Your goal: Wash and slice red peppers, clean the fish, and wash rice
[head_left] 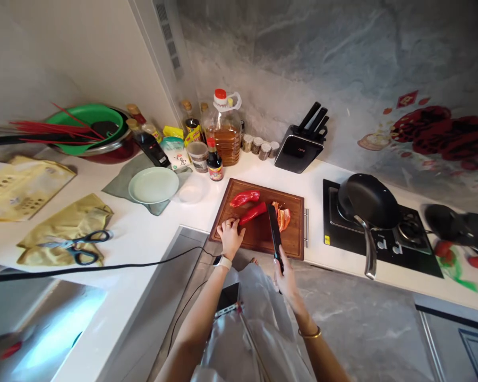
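Note:
On the wooden cutting board (257, 236) lies a long red pepper (253, 213), its near-left end under the fingers of my left hand (230, 236). My right hand (286, 276) is closed round the handle of a black kitchen knife (274, 228). The blade stands at the pepper's right end; whether it touches the pepper I cannot tell. A second piece of red pepper (244, 198) rests behind the first. Right of the blade are cut pepper pieces (282, 217) with pale insides showing and a few seeds beside them.
Behind the board stand an oil jug (225, 139), a sauce bottle (214, 162) and a knife block (299, 149). A frying pan (368, 201) sits on the stove (342, 239) at right. Leftward are a pale plate (153, 185), scissors (79, 245) and a black cable (115, 267) along the counter edge.

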A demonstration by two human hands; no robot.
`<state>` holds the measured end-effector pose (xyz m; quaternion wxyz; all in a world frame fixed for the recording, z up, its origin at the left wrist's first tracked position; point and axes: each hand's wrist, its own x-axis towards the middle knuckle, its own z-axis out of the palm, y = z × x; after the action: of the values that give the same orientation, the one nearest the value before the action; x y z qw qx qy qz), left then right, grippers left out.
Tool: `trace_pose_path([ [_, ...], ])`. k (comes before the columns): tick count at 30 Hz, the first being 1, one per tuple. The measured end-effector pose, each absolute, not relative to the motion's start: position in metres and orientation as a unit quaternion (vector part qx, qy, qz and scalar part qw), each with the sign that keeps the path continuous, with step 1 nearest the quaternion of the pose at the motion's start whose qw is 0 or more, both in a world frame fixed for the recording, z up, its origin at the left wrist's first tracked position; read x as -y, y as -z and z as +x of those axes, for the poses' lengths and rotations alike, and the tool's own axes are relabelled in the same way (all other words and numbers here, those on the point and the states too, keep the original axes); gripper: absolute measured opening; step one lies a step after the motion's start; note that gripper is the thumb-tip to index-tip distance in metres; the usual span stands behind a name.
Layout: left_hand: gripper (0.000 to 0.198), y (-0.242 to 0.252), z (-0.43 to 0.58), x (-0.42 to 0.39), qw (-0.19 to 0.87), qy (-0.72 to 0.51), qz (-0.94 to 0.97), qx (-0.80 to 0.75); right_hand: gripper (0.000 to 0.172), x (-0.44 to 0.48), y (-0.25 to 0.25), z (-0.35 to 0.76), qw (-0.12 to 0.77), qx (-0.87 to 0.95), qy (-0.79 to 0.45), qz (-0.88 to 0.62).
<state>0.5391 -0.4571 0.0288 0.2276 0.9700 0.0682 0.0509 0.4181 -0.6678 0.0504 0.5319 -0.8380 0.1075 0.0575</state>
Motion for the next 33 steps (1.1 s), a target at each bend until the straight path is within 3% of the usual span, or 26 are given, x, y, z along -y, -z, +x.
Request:
trace_pose_path([
  [6,0.032,-0.032,0.519,0.434,0.264,-0.083,0.961,-0.033,0.065,0.632,-0.062,0.409,0.725,-0.176,-0.113,-0.657],
  [10,0.024,-0.035,0.501,0.418,0.288,-0.092,0.952,-0.055,0.056,0.619,-0.064,0.412,0.763,-0.136,-0.172,-0.609],
  [14,0.022,-0.04,0.495,0.408,0.297,-0.091,0.948,-0.067,0.05,0.619,-0.061,0.422,0.731,-0.092,-0.212,-0.642],
  [21,0.022,-0.045,0.501,0.406,0.313,-0.074,0.945,-0.064,0.063,0.639,-0.077,0.451,0.641,-0.055,-0.266,-0.718],
  [29,0.039,-0.05,0.525,0.416,0.351,-0.104,0.925,-0.102,0.064,0.667,-0.1,0.491,0.521,0.005,-0.311,-0.795],
  [33,0.046,-0.054,0.544,0.42,0.384,-0.118,0.905,-0.142,0.056,0.679,-0.102,0.506,0.492,0.033,-0.28,-0.824],
])
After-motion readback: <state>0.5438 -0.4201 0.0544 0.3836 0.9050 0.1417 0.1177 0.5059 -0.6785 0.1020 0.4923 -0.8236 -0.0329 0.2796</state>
